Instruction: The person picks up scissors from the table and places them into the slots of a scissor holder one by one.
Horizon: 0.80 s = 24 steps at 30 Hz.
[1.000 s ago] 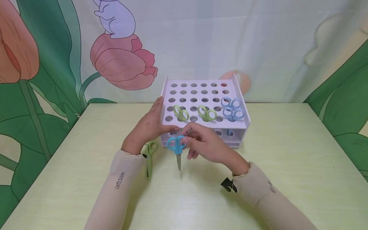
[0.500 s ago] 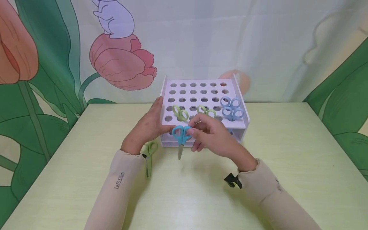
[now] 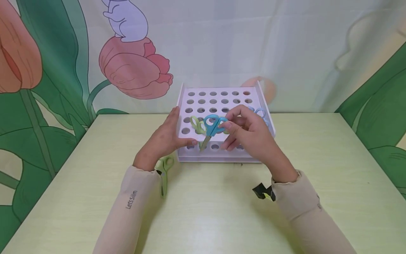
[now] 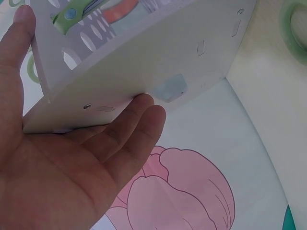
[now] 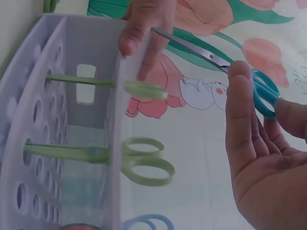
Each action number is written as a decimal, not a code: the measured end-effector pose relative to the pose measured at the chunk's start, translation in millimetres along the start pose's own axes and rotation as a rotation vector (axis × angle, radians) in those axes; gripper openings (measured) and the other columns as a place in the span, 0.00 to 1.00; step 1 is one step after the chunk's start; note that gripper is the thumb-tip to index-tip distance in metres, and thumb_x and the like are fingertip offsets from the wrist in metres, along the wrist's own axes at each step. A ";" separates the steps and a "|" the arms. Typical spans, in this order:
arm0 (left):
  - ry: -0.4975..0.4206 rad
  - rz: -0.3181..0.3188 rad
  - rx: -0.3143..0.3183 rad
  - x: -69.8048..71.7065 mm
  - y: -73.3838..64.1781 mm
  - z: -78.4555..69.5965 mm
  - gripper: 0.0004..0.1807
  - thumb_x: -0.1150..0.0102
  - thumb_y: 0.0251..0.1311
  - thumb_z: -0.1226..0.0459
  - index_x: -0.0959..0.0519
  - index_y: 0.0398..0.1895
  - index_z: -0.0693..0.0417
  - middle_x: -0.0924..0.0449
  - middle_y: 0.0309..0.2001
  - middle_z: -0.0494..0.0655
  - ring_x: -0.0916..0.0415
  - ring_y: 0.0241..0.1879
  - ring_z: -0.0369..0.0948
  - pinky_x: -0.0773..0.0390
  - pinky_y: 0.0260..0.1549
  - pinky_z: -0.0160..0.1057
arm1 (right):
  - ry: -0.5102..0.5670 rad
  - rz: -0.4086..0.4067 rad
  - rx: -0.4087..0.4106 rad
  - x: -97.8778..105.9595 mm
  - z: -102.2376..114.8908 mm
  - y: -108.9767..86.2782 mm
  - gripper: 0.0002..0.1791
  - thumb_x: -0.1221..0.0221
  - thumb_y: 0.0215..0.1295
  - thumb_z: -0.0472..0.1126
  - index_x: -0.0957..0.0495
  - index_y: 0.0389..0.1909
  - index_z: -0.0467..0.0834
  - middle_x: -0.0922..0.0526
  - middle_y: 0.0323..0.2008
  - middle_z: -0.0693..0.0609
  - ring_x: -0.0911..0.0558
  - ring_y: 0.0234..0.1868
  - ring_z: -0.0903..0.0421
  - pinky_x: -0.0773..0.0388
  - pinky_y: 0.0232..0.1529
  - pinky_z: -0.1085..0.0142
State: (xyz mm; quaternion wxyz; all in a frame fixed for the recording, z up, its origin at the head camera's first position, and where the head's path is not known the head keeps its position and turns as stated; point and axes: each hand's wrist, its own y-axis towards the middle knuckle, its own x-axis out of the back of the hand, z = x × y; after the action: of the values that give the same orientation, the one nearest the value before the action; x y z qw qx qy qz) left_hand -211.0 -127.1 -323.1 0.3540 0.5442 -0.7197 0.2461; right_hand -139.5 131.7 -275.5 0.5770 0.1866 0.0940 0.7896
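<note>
My right hand (image 3: pixel 250 134) pinches a handle loop of the bright-blue scissors (image 3: pixel 213 129), their blades slanting down to the left over the front of a white rack (image 3: pixel 203 159) with rows of round holes. In the right wrist view, the thumb and fingers meet at the blue handle loops. My left hand (image 3: pixel 162 139) holds the rack's left side, thumb at the front edge, fingers flat along the outer wall. Green scissors (image 3: pixel 199 124) stand in the rack near the front left. Farther right, a second green pair (image 5: pixel 72 151) stands blades-down through both tiers.
Periwinkle scissors (image 3: pixel 260 112) show at the rack's right side, partly behind my right hand. Another green pair of scissors (image 3: pixel 164 180) lies on the table (image 3: pixel 209 218) beside my left wrist. A curtain printed with flowers (image 3: pixel 136 67) hangs behind the rack.
My right hand has raised the blue scissors from in front of the rack up and rightward over its front edge. The left hand has stayed on the rack's side.
</note>
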 end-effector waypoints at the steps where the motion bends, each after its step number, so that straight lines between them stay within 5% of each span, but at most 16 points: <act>1: 0.004 0.000 -0.003 0.2 -0.1 0.1 0.72 0.21 0.47 0.45 0.67 0.83 0.46 0.66 0.82 0.48 0.45 0.72 0.50 0.42 0.70 0.49 | 0.007 -0.019 0.009 2.4 0.7 0.4 0.04 0.44 0.75 0.32 0.30 0.43 0.36 0.15 0.34 0.41 0.15 0.23 0.42 0.15 0.27 0.53; 14: 0.001 0.007 -0.012 -0.5 -1.5 -0.7 0.72 0.21 0.49 0.47 0.68 0.83 0.48 0.67 0.82 0.47 0.49 0.75 0.49 0.45 0.72 0.48 | 0.039 -0.330 0.184 24.0 13.6 16.1 0.04 0.41 0.73 0.34 0.27 0.42 0.38 0.16 0.38 0.38 0.15 0.19 0.49 0.16 0.25 0.60; 24: -0.005 -0.004 -0.018 0.4 -0.2 1.5 0.72 0.21 0.48 0.47 0.67 0.83 0.48 0.66 0.82 0.48 0.50 0.75 0.48 0.46 0.72 0.47 | -0.136 -0.387 -0.009 21.4 -2.2 29.5 0.09 0.43 0.75 0.35 0.31 0.47 0.36 0.20 0.41 0.38 0.15 0.20 0.51 0.17 0.26 0.65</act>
State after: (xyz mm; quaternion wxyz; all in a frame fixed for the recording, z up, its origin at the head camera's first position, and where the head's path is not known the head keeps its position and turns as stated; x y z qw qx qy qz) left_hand -211.3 -128.5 -323.7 0.3574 0.5429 -0.7219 0.2375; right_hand -171.9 142.8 -262.8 0.7239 0.2152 0.0852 0.6499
